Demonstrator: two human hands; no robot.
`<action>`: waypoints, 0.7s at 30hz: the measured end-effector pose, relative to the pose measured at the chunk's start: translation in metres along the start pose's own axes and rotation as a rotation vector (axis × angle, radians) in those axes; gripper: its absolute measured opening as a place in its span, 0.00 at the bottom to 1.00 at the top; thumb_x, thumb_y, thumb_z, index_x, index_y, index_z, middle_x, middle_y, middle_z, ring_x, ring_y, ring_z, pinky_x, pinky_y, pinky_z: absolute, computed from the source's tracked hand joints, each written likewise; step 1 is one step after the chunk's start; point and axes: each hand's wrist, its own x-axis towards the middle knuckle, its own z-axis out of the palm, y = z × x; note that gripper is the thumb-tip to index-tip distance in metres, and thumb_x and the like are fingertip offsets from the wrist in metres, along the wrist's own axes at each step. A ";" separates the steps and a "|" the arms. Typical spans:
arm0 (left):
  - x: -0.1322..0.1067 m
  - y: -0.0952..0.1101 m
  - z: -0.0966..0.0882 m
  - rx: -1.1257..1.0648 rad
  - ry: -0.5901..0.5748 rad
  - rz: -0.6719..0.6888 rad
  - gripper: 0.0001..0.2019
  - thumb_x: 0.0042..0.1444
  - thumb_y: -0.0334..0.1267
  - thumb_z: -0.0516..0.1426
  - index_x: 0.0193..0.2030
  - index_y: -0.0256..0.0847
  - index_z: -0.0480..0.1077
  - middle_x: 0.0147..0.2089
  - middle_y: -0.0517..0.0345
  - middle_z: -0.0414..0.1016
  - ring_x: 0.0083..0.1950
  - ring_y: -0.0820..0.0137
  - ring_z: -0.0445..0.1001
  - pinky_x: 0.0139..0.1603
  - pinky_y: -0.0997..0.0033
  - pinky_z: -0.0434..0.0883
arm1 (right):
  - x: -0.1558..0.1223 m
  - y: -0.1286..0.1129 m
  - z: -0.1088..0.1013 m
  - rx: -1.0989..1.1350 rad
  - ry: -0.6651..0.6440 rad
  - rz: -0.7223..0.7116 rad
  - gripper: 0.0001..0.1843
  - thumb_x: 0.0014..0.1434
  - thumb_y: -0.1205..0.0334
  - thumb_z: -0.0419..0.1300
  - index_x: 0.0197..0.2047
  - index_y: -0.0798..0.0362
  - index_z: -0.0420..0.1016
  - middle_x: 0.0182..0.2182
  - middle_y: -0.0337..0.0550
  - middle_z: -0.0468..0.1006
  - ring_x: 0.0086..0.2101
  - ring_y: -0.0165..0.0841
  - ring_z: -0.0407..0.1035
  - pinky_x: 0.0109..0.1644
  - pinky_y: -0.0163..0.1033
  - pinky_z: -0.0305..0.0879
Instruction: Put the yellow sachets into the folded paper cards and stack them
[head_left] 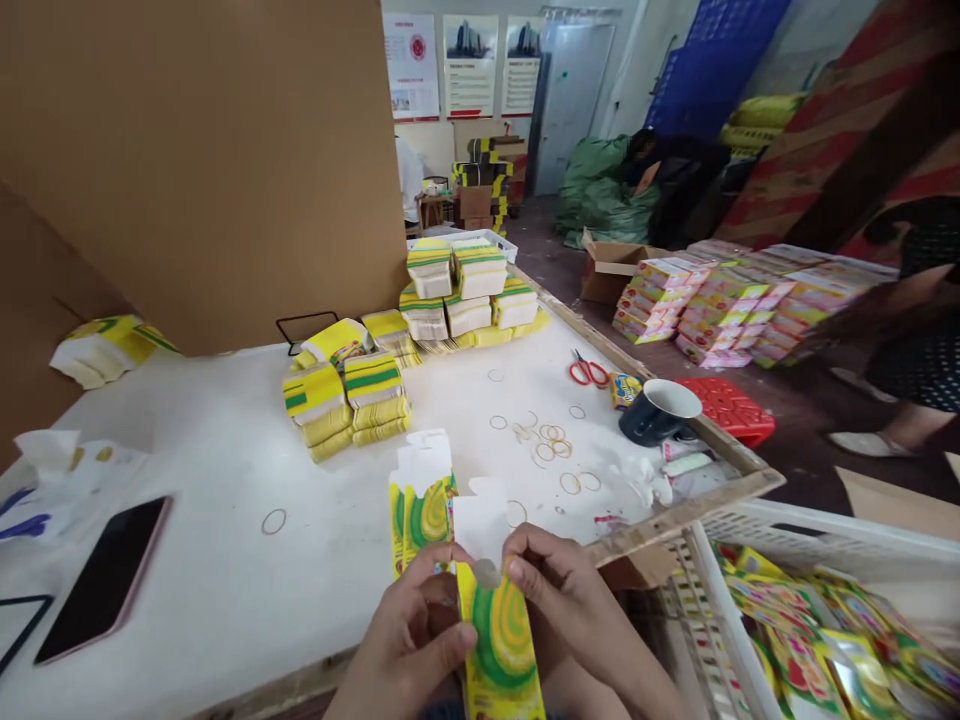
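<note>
One printed yellow-and-green carton [506, 630], flap end up, at the white table's [225, 600] near edge.
Left hand [420, 625] had it pinched by the side, right hand [559, 590] gripped its top corner beside the white flap [480, 520], similar cartons [427, 515] lying just beyond. Looked like the opening-or-folding step to me, so next move probably called for a steady left and light right fingertips on that flap.

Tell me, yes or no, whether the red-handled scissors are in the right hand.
No, the red-handled scissors lie on the table, while the right hand pinches the yellow-green box.
</note>
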 end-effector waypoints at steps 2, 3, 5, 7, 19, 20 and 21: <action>0.001 -0.004 0.002 -0.046 0.045 -0.012 0.28 0.54 0.34 0.63 0.59 0.50 0.59 0.41 0.55 0.80 0.41 0.62 0.81 0.39 0.67 0.73 | -0.001 0.002 0.000 -0.040 0.029 -0.028 0.19 0.64 0.49 0.54 0.27 0.53 0.67 0.23 0.35 0.63 0.26 0.29 0.58 0.30 0.33 0.54; 0.001 -0.006 0.002 -0.059 0.068 -0.022 0.32 0.54 0.34 0.64 0.62 0.52 0.55 0.42 0.54 0.80 0.41 0.61 0.81 0.39 0.67 0.73 | -0.001 0.003 0.000 -0.038 0.051 -0.033 0.17 0.65 0.50 0.54 0.29 0.52 0.68 0.24 0.35 0.65 0.27 0.29 0.60 0.31 0.33 0.56; 0.003 -0.007 0.002 -0.056 0.088 -0.040 0.34 0.53 0.35 0.64 0.64 0.51 0.54 0.44 0.52 0.81 0.42 0.59 0.81 0.39 0.66 0.74 | -0.001 0.007 0.001 0.015 0.098 -0.029 0.11 0.65 0.52 0.54 0.43 0.50 0.69 0.28 0.37 0.71 0.30 0.31 0.65 0.33 0.34 0.60; 0.005 -0.005 0.001 0.017 0.085 -0.051 0.29 0.54 0.36 0.63 0.61 0.47 0.60 0.47 0.49 0.80 0.43 0.57 0.81 0.41 0.62 0.75 | 0.000 0.009 0.001 0.066 0.160 -0.035 0.17 0.65 0.53 0.54 0.55 0.47 0.63 0.35 0.40 0.75 0.36 0.34 0.70 0.39 0.36 0.65; 0.007 -0.001 0.002 0.396 0.108 -0.004 0.23 0.61 0.41 0.57 0.62 0.47 0.62 0.61 0.46 0.72 0.65 0.53 0.65 0.56 0.56 0.71 | 0.004 -0.003 0.001 -0.330 0.071 0.085 0.14 0.57 0.64 0.59 0.48 0.46 0.71 0.22 0.33 0.74 0.24 0.31 0.67 0.28 0.32 0.59; 0.007 -0.001 0.002 0.350 0.115 -0.012 0.23 0.60 0.40 0.57 0.63 0.47 0.61 0.61 0.46 0.73 0.63 0.53 0.68 0.57 0.55 0.70 | 0.004 -0.001 0.003 -0.381 0.091 0.083 0.14 0.57 0.64 0.59 0.48 0.46 0.71 0.21 0.32 0.73 0.24 0.31 0.66 0.28 0.32 0.58; 0.006 -0.001 0.002 0.300 0.125 -0.012 0.24 0.60 0.40 0.58 0.63 0.47 0.61 0.60 0.46 0.74 0.60 0.54 0.72 0.57 0.54 0.70 | 0.004 0.000 0.005 -0.416 0.105 0.081 0.14 0.58 0.63 0.59 0.48 0.45 0.70 0.20 0.32 0.72 0.24 0.31 0.66 0.29 0.32 0.58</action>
